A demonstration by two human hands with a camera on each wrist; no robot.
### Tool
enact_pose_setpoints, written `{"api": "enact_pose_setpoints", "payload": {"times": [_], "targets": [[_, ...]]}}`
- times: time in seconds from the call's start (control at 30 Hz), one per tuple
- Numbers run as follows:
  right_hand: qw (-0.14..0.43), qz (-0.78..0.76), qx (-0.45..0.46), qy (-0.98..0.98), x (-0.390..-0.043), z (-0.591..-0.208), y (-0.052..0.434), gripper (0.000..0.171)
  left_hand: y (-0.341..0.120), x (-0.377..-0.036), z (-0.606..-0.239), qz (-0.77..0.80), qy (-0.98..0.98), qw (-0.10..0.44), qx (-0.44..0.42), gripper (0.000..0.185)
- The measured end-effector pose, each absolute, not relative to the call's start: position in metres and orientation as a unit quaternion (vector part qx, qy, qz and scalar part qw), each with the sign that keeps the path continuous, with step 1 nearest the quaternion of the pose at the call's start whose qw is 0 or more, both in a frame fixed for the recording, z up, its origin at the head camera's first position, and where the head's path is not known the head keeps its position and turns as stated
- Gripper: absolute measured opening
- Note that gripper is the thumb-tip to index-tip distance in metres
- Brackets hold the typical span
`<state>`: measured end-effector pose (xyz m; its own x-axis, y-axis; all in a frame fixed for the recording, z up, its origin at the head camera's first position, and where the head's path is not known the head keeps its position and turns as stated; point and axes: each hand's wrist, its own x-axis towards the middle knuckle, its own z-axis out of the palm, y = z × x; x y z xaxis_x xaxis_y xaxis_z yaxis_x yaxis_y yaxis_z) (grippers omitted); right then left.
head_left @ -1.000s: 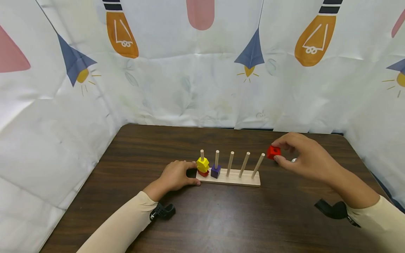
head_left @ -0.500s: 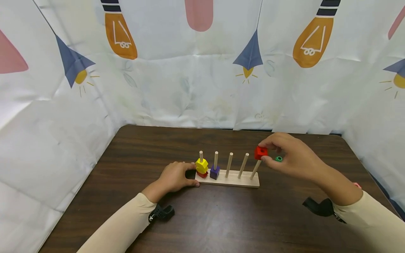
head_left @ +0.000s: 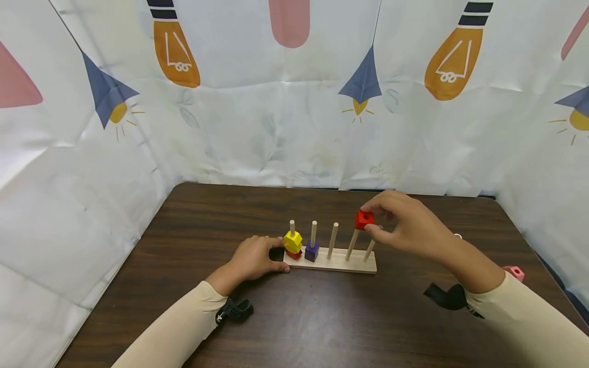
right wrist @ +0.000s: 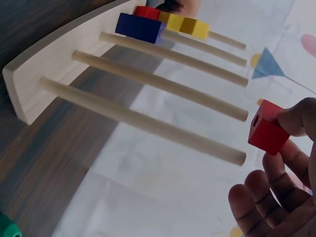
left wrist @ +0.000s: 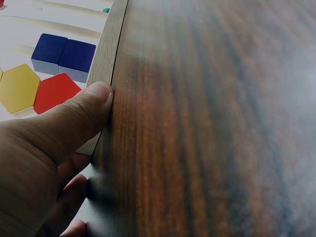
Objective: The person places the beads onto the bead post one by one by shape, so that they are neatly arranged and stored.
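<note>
Pinching the red cube (head_left: 364,220) over the pegs, right hand (head_left: 407,227) aims its hole; left hand (head_left: 255,257), fingers loosely curled, presses against the peg board (head_left: 340,264) to steady it mid-desk.

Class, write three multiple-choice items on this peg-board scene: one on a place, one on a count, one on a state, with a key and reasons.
1. Where is the purple cube?
A. on the second peg from the left
B. on the far right peg
C. loose on the table

2. How many pegs does the wooden base carry?
A. three
B. five
C. seven

3. What is the right hand doing?
A. lying flat on the table
B. gripping the base
C. pinching a red cube in the air near the right-hand pegs

Key: 1 A, it sits low on the peg beside the yellow piece. 2 B, five pegs show in the head view. 3 C, fingers hold it near a peg tip, not yet threaded.
</note>
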<state>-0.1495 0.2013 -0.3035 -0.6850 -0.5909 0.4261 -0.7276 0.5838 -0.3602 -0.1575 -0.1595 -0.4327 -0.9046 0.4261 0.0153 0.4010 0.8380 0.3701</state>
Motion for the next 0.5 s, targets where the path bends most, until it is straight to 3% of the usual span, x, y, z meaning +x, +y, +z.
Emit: {"api": "enact_pose_setpoints", "payload": {"times": [0.5], "targets": [[0.114,0.282,0.375,-0.876,-0.152,-0.304,0.171,0.027,-0.16,-0.158,-0.434,0.187,0.956,0.033,0.225,0.062]]}}
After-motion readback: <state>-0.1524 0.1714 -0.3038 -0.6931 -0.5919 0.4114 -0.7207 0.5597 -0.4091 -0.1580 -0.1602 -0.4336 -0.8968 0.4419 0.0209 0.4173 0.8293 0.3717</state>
